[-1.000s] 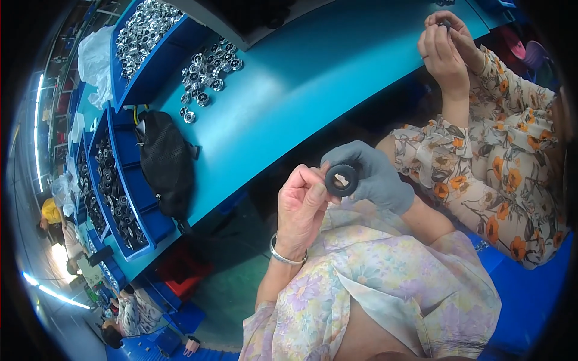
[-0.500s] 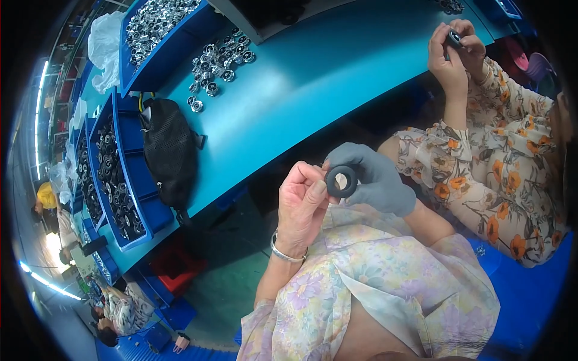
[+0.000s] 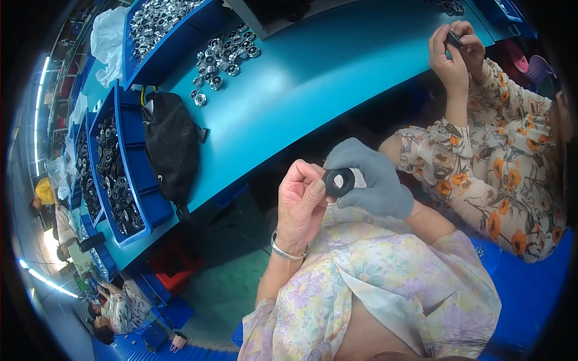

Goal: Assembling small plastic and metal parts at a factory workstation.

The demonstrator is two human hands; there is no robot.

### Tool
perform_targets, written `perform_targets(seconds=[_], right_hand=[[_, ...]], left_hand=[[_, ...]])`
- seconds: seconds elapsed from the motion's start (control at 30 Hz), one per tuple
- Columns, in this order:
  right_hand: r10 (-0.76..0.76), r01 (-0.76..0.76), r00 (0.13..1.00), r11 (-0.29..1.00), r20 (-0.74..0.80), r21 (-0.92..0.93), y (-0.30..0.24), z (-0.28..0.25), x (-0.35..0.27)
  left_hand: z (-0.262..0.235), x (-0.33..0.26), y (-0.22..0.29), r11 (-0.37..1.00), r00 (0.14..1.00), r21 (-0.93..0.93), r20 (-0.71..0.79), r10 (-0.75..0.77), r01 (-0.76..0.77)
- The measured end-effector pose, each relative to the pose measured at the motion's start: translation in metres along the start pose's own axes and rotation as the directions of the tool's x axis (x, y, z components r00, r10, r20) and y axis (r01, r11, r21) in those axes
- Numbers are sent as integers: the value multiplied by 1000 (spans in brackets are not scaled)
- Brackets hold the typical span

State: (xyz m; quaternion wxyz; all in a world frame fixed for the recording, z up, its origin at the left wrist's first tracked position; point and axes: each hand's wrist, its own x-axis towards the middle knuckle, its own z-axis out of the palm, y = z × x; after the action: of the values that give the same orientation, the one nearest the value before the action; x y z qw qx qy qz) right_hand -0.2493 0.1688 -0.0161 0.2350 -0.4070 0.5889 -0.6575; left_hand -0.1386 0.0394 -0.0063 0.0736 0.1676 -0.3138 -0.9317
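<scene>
Small black rubber ring with pale centre (image 3: 338,182) sat upright, well short of teal workbench edge (image 3: 337,78), pinched between bare left hand (image 3: 301,207) and grey-gloved right hand (image 3: 373,180) (both sets of fingers closed on its rim); flat face toward wearer, hole axis pointing back at camera.

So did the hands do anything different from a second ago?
Hardly. The left hand and the gloved right hand still pinch the same small black ring between them, in front of the chest. The co-worker's hands lifted a little, still working on a small dark part. The black bag and the loose metal parts on the blue bench stayed put.
</scene>
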Motion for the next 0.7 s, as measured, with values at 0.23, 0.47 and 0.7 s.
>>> perform_targets(seconds=[0.23, 0.47, 0.7], right_hand=[[11, -12, 1000, 999, -20, -33, 5, 4, 1], [-64, 54, 997, 976, -45, -210, 4, 9, 5], [-32, 26, 999, 979, -29, -203, 11, 16, 6]], left_hand=[[-3, -1, 1, 1000, 1000, -3, -23, 6, -6], [-12, -2, -3, 1000, 998, 5, -54, 28, -28], [-20, -4, 1, 999, 998, -52, -64, -21, 18]])
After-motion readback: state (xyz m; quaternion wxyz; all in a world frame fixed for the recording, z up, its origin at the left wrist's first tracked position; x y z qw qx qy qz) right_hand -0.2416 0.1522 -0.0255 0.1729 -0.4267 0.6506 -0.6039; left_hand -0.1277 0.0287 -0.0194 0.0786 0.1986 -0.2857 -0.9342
